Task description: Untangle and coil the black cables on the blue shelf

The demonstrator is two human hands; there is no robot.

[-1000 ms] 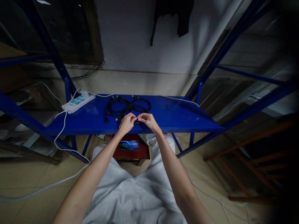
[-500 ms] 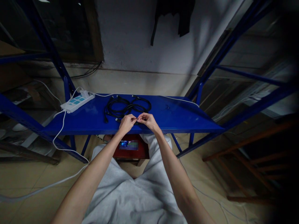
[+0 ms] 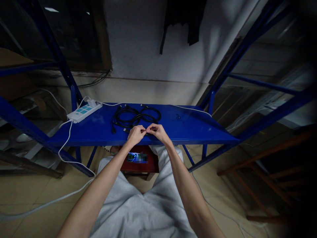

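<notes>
My left hand (image 3: 136, 134) and my right hand (image 3: 158, 131) meet fingertip to fingertip over the front edge of a blue metal shelf (image 3: 193, 129). Both are closed in a pinch. Whatever sits between the fingertips is too small and too well covered to name. Just behind them lie coiled black cables (image 3: 126, 116) with plugs on their ends, spread in overlapping loops. Part of the coils nearest me is hidden by my hands.
A white power strip (image 3: 84, 111) rests at the shelf's left end, its white cord hanging down. Small dark bits (image 3: 177, 117) lie toward the right. Below, a phone with a lit screen (image 3: 133, 157) sits on a red stool (image 3: 151, 167). Blue posts (image 3: 210, 102) rise at both sides.
The whole view has shifted slightly, so the shelf and hands appear a little lower. My fingertips have come closer together, still pinched.
</notes>
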